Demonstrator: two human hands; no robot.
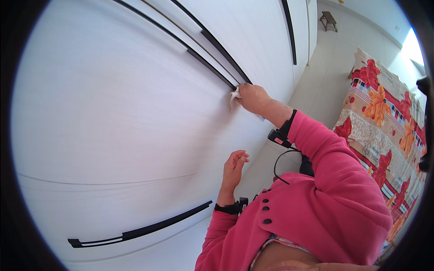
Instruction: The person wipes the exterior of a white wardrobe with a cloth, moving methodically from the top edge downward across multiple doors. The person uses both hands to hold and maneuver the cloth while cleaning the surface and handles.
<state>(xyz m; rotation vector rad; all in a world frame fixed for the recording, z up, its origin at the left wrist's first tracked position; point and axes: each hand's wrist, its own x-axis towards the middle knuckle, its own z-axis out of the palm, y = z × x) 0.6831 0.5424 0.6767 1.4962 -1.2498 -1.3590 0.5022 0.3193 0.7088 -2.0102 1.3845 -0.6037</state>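
My right hand (254, 98) is closed on a crumpled white cloth (234, 95). It presses the cloth against the lower end of a long black handle (210, 67) on a white cabinet door (122, 104). A loose tip of the cloth hangs down beside my fingers. Lower down, my left hand (233, 169) is raised in front of the white panel with its fingers loosely bent and nothing in them. Both wrists wear black straps, and my sleeves are pink.
A second black handle (217, 43) runs alongside the first, and another handle (289, 31) is farther right. A lower black handle (149, 226) sits beneath a panel seam. At right lies a leaf-patterned bedspread (379, 131). A small wooden stool (329, 20) stands on the tiled floor.
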